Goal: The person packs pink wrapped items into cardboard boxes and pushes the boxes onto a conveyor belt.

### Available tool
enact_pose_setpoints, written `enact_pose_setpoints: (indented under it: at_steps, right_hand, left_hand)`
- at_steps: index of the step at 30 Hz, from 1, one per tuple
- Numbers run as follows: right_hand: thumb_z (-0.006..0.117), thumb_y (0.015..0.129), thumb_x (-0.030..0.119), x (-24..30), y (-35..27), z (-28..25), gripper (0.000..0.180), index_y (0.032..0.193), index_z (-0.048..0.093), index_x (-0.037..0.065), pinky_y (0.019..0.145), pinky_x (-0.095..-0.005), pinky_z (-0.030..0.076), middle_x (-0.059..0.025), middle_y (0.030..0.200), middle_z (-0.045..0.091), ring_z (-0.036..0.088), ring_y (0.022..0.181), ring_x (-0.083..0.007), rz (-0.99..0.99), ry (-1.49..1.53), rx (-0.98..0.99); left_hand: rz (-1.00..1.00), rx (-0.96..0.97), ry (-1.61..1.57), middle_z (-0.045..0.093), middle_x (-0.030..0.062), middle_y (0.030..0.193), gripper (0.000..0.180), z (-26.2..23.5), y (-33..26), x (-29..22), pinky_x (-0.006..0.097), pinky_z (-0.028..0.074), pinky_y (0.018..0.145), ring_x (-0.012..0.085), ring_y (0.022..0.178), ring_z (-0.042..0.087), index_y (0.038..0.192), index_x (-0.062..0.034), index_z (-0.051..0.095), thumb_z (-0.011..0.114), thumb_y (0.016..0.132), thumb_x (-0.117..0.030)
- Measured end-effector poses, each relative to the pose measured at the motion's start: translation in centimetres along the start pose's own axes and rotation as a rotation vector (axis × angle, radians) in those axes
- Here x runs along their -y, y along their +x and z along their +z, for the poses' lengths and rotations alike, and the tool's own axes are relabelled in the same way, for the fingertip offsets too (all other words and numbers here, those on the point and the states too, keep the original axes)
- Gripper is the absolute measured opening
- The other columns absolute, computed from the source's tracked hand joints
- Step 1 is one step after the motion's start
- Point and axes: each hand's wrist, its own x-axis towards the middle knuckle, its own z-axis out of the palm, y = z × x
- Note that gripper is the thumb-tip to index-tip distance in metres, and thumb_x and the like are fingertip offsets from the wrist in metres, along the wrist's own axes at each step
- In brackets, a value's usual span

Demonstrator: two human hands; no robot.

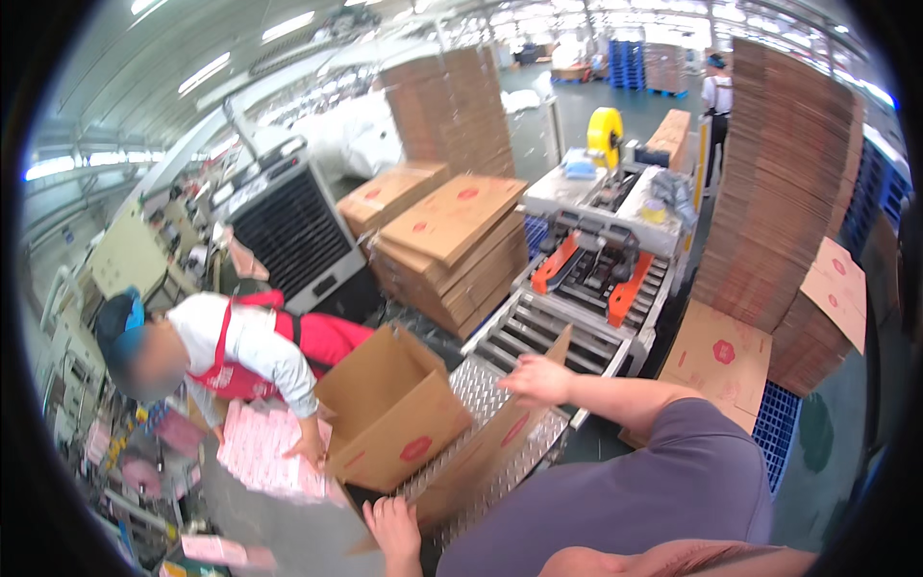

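Observation:
My right hand (536, 378) grips the upper edge of a brown cardboard box (490, 452) that lies on a metal roller conveyor (538, 327). My left hand (392, 527) holds the same box at its lower corner. A second open cardboard box (389, 409) with a red mark stands right beside it on the left. A co-worker in a white shirt and red apron (236, 351) bends over a stack of pink sheets (260, 447), one hand on them.
An orange-armed box sealing machine (601, 264) with a yellow tape roll (604, 135) stands behind the conveyor. Tall stacks of flat cartons (784, 173) rise on the right, lower stacks (452, 240) in the middle. A large black fan unit (288, 231) stands at left. Another person (716, 91) stands far back.

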Motion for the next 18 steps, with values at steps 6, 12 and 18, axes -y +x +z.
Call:
enact_pose_setpoints:
  at_steps: [6,12,18]
  right_hand:
    - [0.047,0.095,0.041,-1.0,3.2,-2.5,0.057,0.145,0.042,0.013,0.104,-0.0561,0.035,-0.0191,0.125,0.060,0.049,0.128,-0.0329,0.105,0.173,0.260]
    - [0.057,0.091,0.041,-5.5,5.2,-4.1,0.053,0.132,0.051,0.008,0.080,-0.0477,0.052,-0.0202,0.102,0.068,0.066,0.095,-0.0369,0.170,0.053,0.520]
    - [0.047,0.097,0.044,-9.1,4.7,-8.1,0.058,0.141,0.041,0.007,0.077,-0.0439,0.054,-0.0174,0.099,0.070,0.068,0.091,-0.0339,0.498,0.118,0.278]
  left_hand:
    - [-0.268,-0.059,-0.374,0.051,0.0167,0.140,0.059,-17.9,2.5,-1.1,0.064,0.041,0.097,0.0411,0.122,0.052,0.132,-0.0195,0.059,0.065,0.083,-0.052]
    - [-0.258,-0.089,-0.745,0.065,-0.0003,0.101,0.021,-18.7,3.4,-1.8,0.046,0.034,0.095,0.0256,0.113,0.057,0.092,-0.0201,0.068,0.072,0.079,-0.036]
    - [0.435,0.604,-0.809,0.053,0.0125,0.131,0.056,-10.1,13.3,0.2,0.057,0.039,0.097,0.0397,0.118,0.052,0.125,-0.0150,0.057,0.063,0.083,-0.052]
